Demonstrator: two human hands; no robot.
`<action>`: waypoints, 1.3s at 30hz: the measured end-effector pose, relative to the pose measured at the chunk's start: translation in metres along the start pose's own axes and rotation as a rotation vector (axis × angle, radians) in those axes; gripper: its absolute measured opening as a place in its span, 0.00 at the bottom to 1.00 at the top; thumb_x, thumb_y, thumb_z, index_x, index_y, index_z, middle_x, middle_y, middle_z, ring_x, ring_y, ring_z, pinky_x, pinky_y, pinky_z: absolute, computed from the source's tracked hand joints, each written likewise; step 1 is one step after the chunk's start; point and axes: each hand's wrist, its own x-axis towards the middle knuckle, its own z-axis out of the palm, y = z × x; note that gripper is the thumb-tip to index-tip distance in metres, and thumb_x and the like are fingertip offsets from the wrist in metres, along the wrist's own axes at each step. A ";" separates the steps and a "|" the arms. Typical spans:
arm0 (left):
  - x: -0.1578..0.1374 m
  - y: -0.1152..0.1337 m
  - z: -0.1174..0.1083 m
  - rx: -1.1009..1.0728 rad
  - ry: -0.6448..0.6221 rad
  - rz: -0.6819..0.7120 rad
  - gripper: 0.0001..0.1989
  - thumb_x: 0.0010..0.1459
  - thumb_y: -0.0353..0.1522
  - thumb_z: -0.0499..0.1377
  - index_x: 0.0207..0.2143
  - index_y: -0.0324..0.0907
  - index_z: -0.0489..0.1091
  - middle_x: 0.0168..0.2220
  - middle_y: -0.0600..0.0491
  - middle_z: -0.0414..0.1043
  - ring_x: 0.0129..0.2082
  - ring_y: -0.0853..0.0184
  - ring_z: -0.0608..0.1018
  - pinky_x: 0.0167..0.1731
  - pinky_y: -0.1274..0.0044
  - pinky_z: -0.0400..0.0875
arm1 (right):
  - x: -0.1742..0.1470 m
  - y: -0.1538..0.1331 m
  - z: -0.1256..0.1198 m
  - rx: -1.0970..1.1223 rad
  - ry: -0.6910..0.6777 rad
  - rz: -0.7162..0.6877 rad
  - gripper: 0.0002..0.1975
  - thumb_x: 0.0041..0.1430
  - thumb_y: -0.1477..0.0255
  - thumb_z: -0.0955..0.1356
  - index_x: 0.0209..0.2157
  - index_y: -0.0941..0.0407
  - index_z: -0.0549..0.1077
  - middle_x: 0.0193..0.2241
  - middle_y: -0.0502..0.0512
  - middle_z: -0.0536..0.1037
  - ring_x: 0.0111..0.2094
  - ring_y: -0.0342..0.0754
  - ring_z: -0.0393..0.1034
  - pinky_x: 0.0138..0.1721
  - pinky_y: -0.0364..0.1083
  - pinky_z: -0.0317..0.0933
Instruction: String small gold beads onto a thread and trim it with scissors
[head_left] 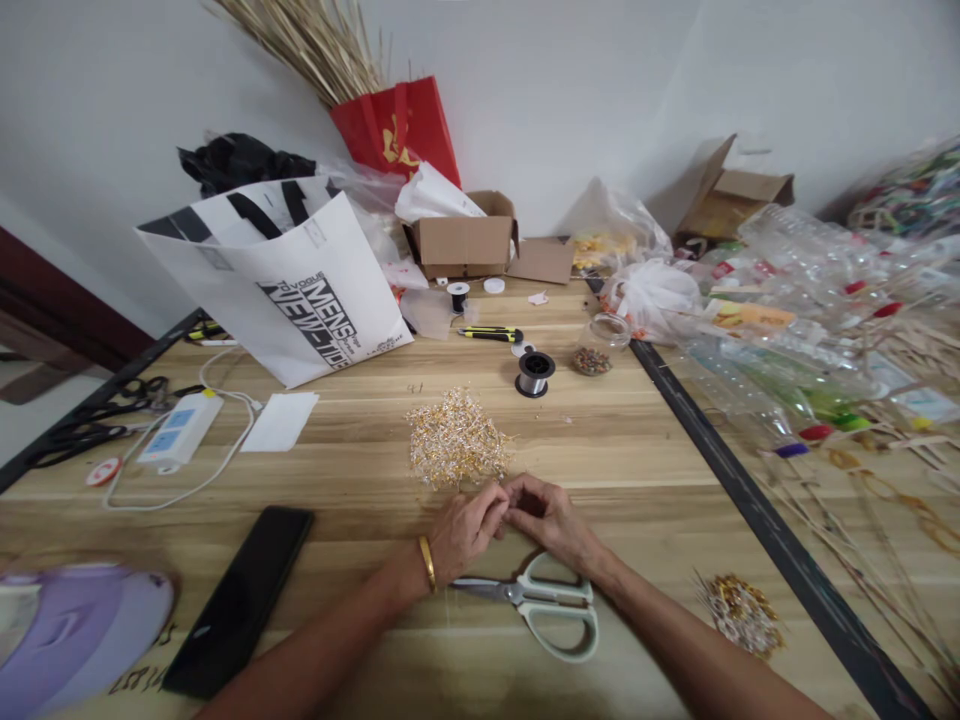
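My left hand (466, 528), with a gold bangle at its wrist, meets my right hand (549, 515) at the fingertips. Both are closed in a pinch, and whatever they hold is too small or hidden to name. Just beyond the fingers lies a loose pile of small gold and clear beads (456, 438). Scissors with pale green handles (559, 618) lie on the table beneath my wrists, blades pointing left. Right of my right forearm sits a smaller bunch of gold and clear beaded pieces (742, 612), with thin wire-like ends sticking out.
A spool of silvery wire (534, 374), a box cutter (490, 333) and a clear jar of small beads (592, 360) stand beyond the pile. To the left are a black phone (238, 600), a power strip (180, 430) and a white bag (300, 290). Plastic bottles (795, 300) crowd the right side.
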 end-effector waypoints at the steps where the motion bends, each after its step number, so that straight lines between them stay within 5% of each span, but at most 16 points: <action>1: 0.000 0.000 0.000 0.004 -0.004 0.000 0.10 0.64 0.33 0.44 0.34 0.42 0.62 0.22 0.55 0.70 0.23 0.69 0.74 0.27 0.79 0.64 | 0.000 0.000 0.000 0.015 0.002 0.004 0.09 0.56 0.66 0.67 0.31 0.58 0.69 0.23 0.49 0.72 0.25 0.42 0.67 0.27 0.41 0.61; 25: 0.002 -0.002 0.001 -0.053 0.015 0.011 0.09 0.63 0.33 0.45 0.32 0.41 0.62 0.21 0.56 0.71 0.22 0.70 0.74 0.27 0.80 0.65 | 0.002 -0.001 -0.001 0.255 -0.019 0.062 0.11 0.53 0.67 0.70 0.35 0.58 0.68 0.26 0.50 0.74 0.27 0.43 0.71 0.31 0.43 0.64; 39: 0.004 -0.004 -0.001 -0.164 0.026 -0.069 0.10 0.62 0.33 0.47 0.32 0.41 0.64 0.21 0.56 0.71 0.22 0.71 0.72 0.27 0.80 0.64 | 0.000 0.003 -0.001 -0.023 0.119 0.096 0.11 0.53 0.64 0.68 0.27 0.59 0.70 0.20 0.46 0.65 0.22 0.40 0.58 0.24 0.40 0.53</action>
